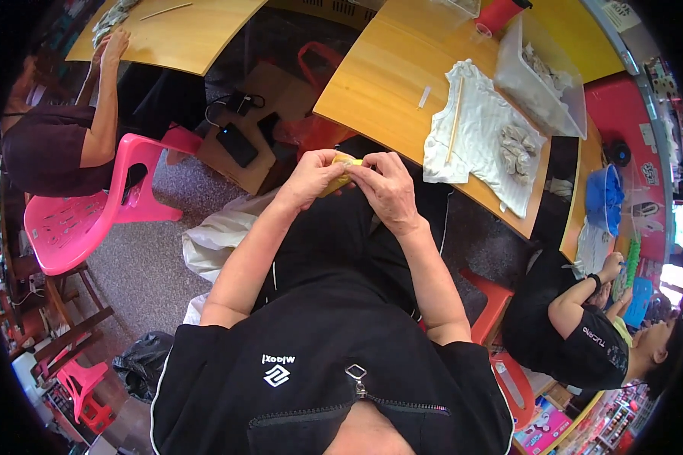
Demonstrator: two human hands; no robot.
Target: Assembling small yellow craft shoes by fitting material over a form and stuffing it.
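My left hand (315,179) and my right hand (388,191) meet in front of my body, above my lap. Between them is a small yellow thing (337,184), partly covered by the fingers, so its kind cannot be told. My left fingers are closed round it. At its upper edge, the thumb and fingers of my right hand pinch together. The wooden table (372,83) lies beyond my hands. On it is a spread white cloth, shaped like a shirt (470,114), bearing a thin wooden stick (455,121) and a heap of crumpled greyish pieces (517,149).
A clear plastic tub (535,83) with pale pieces stands on the table near a red cup-like object (501,15). Co-workers sit at left and right. A pink chair (76,220), white sacks (224,239) and a cardboard box with a phone (237,144) are at left.
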